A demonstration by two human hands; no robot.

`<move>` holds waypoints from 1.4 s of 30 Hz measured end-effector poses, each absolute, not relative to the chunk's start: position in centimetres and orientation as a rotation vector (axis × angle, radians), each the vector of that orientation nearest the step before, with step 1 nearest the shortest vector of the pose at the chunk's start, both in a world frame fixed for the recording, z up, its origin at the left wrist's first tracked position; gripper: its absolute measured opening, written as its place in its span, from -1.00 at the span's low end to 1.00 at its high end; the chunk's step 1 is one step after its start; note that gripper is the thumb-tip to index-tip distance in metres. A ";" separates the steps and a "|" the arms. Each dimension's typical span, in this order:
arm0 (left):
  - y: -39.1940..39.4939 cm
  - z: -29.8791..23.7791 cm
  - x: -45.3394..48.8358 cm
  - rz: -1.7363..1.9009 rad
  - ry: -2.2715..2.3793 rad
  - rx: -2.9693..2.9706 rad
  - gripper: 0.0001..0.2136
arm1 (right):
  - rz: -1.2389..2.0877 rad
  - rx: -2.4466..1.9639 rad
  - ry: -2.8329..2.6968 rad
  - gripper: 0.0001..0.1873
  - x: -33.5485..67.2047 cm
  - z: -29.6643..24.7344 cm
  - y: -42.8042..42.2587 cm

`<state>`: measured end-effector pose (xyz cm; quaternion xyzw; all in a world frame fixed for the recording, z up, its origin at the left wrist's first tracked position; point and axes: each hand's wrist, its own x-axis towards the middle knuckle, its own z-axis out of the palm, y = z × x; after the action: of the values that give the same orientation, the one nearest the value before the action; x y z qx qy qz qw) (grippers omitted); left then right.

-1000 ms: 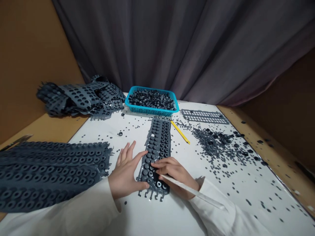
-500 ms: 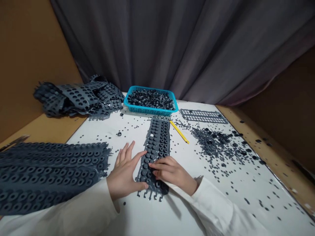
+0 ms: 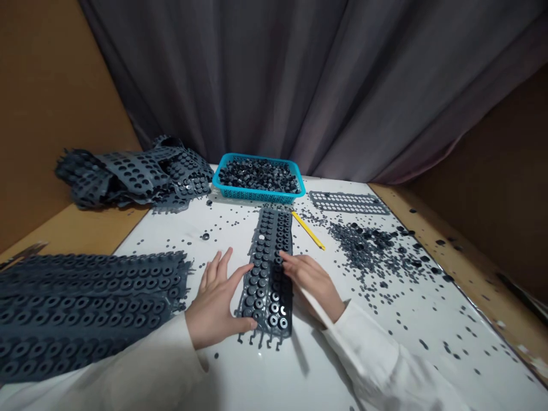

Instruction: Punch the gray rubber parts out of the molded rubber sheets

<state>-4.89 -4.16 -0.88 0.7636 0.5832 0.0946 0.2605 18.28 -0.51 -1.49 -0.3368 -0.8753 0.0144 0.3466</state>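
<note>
A long dark grey rubber strip (image 3: 269, 268) studded with round washers lies lengthwise on the white table (image 3: 265, 371). My left hand (image 3: 218, 299) lies flat beside its near left edge, fingers spread, thumb and forefinger touching the strip. My right hand (image 3: 310, 279) rests on the strip's right side, fingertips pressed on the washers about halfway along. Its fingers are stretched out and hold nothing that I can see. Both arms wear white sleeves.
A stack of similar washer strips (image 3: 85, 302) lies at the left. Emptied strips (image 3: 132, 174) are piled at the back left. A blue basket (image 3: 258, 194) of loose washers stands behind. A yellow stick (image 3: 308, 230), one empty strip (image 3: 349, 202) and scattered rubber bits (image 3: 377, 251) lie right.
My right hand has slid from the near end of the strip to its right side, farther up. The pale thin object under it a second ago is gone. My left hand stays put.
</note>
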 end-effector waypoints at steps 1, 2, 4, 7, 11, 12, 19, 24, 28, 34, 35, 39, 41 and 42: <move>-4.2 -0.9 -4.9 0.258 1.575 2.066 -0.22 | 0.091 -0.961 -2.197 -0.85 18.8 -1.4 -0.2; -4.2 -0.9 -4.9 0.263 1.574 2.064 -0.22 | 0.122 -1.049 -2.126 -0.86 19.3 -1.3 0.2; -4.2 -0.9 -4.9 0.281 1.573 2.063 -0.23 | 0.125 -1.215 -2.024 -0.85 20.5 -1.0 0.7; -4.3 -0.9 -4.9 0.319 1.565 2.101 -0.25 | 0.084 -1.428 -1.934 -0.81 22.3 -0.7 1.3; -4.5 -1.1 -5.1 0.325 1.512 2.188 -0.24 | 0.094 -1.496 -1.836 -0.79 22.6 -0.3 1.0; -4.5 -1.2 -5.1 0.321 1.503 2.206 -0.23 | 0.139 -1.439 -1.842 -0.80 22.1 -0.3 0.8; -4.4 -1.4 -5.3 0.247 1.474 2.346 -0.23 | 0.660 -0.733 -2.149 -0.90 17.8 -1.1 -1.0; -4.3 -1.1 -5.3 0.156 1.456 2.398 -0.21 | 0.642 -0.657 -2.241 -0.88 17.5 -1.1 -1.0; -4.4 -1.3 -5.4 0.109 1.470 2.406 -0.22 | 0.612 -0.657 -2.291 -0.88 17.7 -1.1 -0.9; -4.5 -1.3 -5.4 0.094 1.461 2.427 -0.23 | 0.338 -0.562 -2.419 -0.89 17.6 -1.6 -0.3; -4.5 -1.2 -5.3 0.087 1.459 2.429 -0.23 | 0.272 -0.535 -2.444 -0.90 17.6 -1.7 -0.1; -4.6 -1.0 -5.1 0.062 1.476 2.422 -0.23 | 0.079 -0.456 -2.489 -0.92 17.3 -2.0 0.4; -4.6 -0.8 -4.9 0.065 1.494 2.417 -0.23 | 0.037 -0.457 -2.498 -0.92 17.1 -2.2 0.4; -4.6 -0.7 -4.8 0.069 1.502 2.413 -0.23 | 0.027 -0.466 -2.504 -0.92 17.0 -2.3 0.4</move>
<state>-4.82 -4.64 -0.72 0.8393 0.5225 0.0240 0.1484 17.01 0.45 -2.32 -0.1751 -0.9399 0.0102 0.2929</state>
